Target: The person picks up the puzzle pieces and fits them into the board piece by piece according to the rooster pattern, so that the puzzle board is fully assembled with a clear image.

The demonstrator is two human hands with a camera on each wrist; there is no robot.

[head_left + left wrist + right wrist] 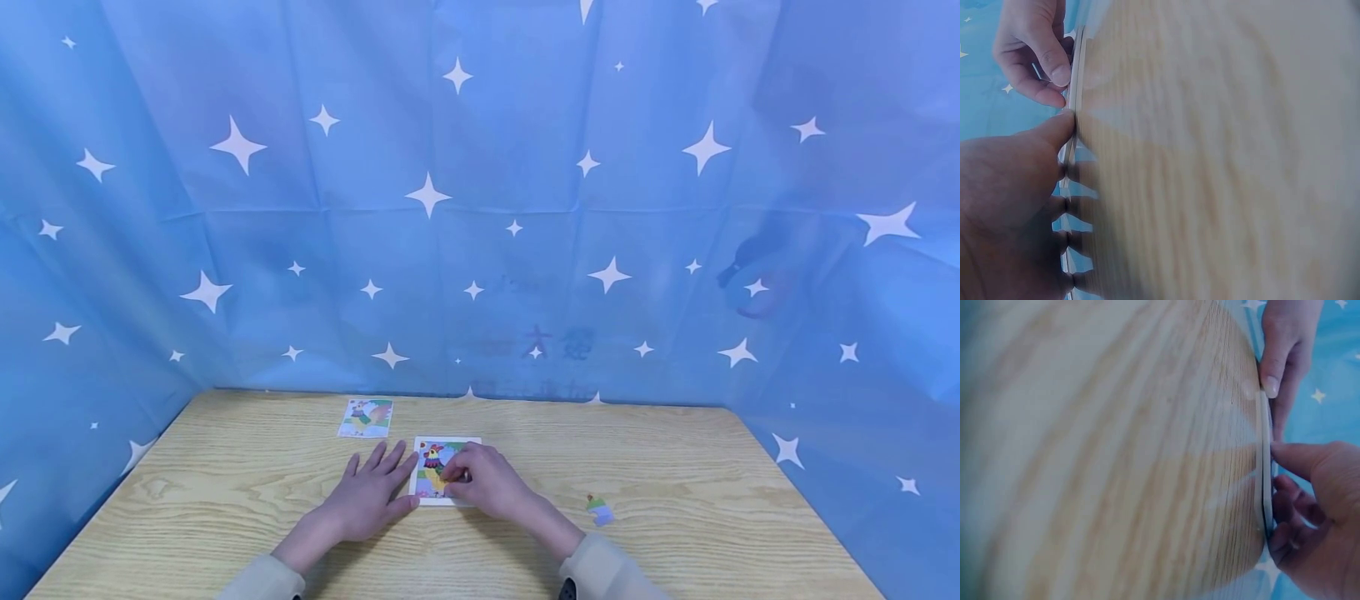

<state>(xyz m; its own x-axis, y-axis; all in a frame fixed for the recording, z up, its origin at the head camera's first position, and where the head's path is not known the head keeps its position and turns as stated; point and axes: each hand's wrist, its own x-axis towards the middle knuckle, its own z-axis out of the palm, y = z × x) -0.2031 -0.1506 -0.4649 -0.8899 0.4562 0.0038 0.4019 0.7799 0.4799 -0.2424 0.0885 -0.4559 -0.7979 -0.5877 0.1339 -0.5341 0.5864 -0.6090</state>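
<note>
A white-framed jigsaw puzzle (pixel 432 502) with a colourful rooster picture lies on the table. My left hand (pixel 367 500) is spread on the wood beside it, its thumb and index fingertips at the frame's left edge. In the left wrist view that thumb (pixel 1057 130) rests right at the board's edge. My right hand (pixel 483 479) covers the puzzle's right part, fingers bent and thumb and index tips close together on the picture. The right wrist view shows the right thumb (pixel 1294 456) at the board's face. I cannot tell whether a piece sits between the fingertips.
A loose puzzle piece (pixel 599 510), green and lilac, lies to the right of my right hand. A square rooster picture card (pixel 365 417) lies at the back left. The wooden table (pixel 675 467) ends against a blue starred curtain (pixel 510 125).
</note>
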